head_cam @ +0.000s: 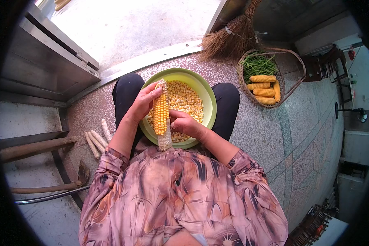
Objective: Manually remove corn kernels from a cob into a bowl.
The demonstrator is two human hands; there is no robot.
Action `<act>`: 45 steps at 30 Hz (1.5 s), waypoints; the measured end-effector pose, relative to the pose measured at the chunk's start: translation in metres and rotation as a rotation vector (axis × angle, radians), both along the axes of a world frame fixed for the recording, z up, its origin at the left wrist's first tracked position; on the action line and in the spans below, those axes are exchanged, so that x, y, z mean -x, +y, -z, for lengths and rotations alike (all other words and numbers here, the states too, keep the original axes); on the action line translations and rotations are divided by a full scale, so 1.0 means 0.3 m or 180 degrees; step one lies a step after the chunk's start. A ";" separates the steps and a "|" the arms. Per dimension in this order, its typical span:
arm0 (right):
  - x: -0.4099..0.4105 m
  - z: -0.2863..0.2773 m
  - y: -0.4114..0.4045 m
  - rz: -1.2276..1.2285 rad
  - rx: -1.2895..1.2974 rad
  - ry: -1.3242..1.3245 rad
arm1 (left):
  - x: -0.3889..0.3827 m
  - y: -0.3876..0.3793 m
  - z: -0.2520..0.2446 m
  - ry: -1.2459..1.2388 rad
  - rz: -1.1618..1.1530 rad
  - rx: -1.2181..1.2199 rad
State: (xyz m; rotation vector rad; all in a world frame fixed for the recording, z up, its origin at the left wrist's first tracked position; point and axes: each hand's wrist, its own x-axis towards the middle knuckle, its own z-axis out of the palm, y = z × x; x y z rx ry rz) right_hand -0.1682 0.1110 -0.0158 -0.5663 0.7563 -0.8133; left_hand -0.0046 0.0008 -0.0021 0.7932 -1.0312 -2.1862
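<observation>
My left hand (147, 100) grips the upper part of a yellow corn cob (161, 113), whose right side looks partly stripped of kernels. A pale bare cob (165, 142) lies against its lower end, on the near side. My right hand (186, 123) is at the cobs' right side with its fingers bent; its palm side is hidden, and whether it grips the bare cob cannot be made out. Beneath both hands, a green plastic basin (213, 107) between my knees holds many loose corn kernels (184, 98).
Several bare cobs (93, 144) lie on the floor to the left, near wooden poles (38, 149). At the right stands a woven basket (240, 77) with yellow corn cobs (263, 78) and green beans (258, 64). A straw broom (230, 38) stands by the doorway sill (150, 58).
</observation>
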 end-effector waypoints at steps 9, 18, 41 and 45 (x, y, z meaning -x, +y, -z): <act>-0.015 -0.071 -0.012 0.0078 -0.0238 0.0224 | -0.002 -0.003 0.008 -0.0019 -0.0002 0.0006; -0.004 -0.056 -0.011 -0.0066 -0.0006 0.0085 | 0.004 -0.003 0.000 0.0022 -0.0043 -0.0019; -0.009 -0.008 -0.014 0.0020 -0.0051 0.0317 | 0.000 0.001 0.002 -0.0040 -0.0023 0.0030; -0.012 -0.036 -0.016 0.0078 0.0427 0.0212 | -0.004 -0.002 0.010 -0.0032 -0.0027 0.0009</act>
